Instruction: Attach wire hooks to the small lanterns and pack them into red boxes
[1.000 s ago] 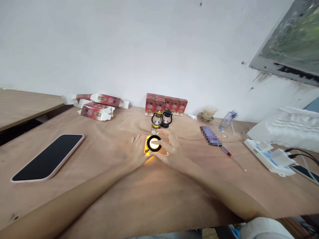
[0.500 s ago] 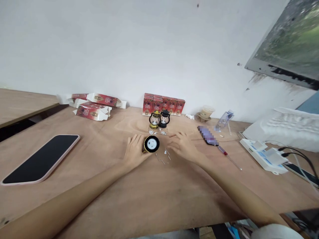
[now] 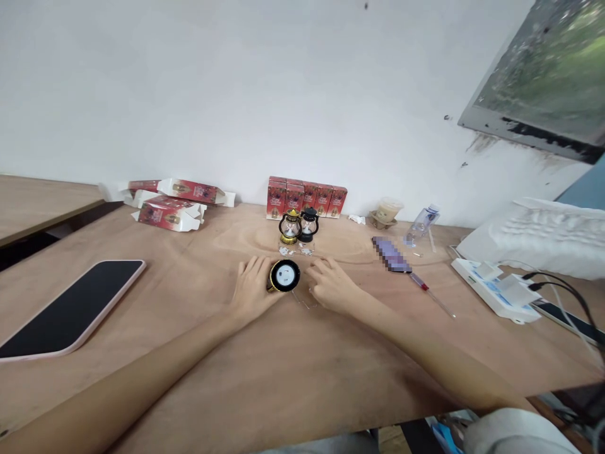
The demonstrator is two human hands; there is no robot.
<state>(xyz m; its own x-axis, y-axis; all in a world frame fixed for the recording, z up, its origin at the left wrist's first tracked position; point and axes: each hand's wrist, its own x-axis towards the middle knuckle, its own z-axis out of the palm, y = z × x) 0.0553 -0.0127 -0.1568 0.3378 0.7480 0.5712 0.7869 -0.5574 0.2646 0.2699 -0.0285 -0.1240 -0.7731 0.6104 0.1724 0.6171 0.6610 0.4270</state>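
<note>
My left hand (image 3: 250, 291) is wrapped around a small gold-and-black lantern (image 3: 284, 275), whose round base with a white centre faces up toward me. Just right of it, my right hand (image 3: 331, 287) is low over the table with its fingers curled together; whatever is between the fingertips is hidden. Thin bent wire pieces (image 3: 308, 307) lie between the two hands, partly covered by the right one. Behind the hands stand a gold lantern (image 3: 290, 238) and a black lantern (image 3: 308, 236), side by side. Small white pieces (image 3: 285, 251) lie in front of them.
Red boxes (image 3: 276, 200) stand against the wall; opened ones (image 3: 163, 213) lie at the left. A large phone (image 3: 75, 309) is at near left. Rightward are a pixelated phone (image 3: 391, 255), a screwdriver (image 3: 425, 287), a cup (image 3: 388, 209), a bottle (image 3: 422, 224) and a power strip (image 3: 491, 290).
My right hand has moved left and nearer the lantern, its fingers drawing together over the small white piece and wires. The left hand keeps its hold; the view has shifted slightly.
</note>
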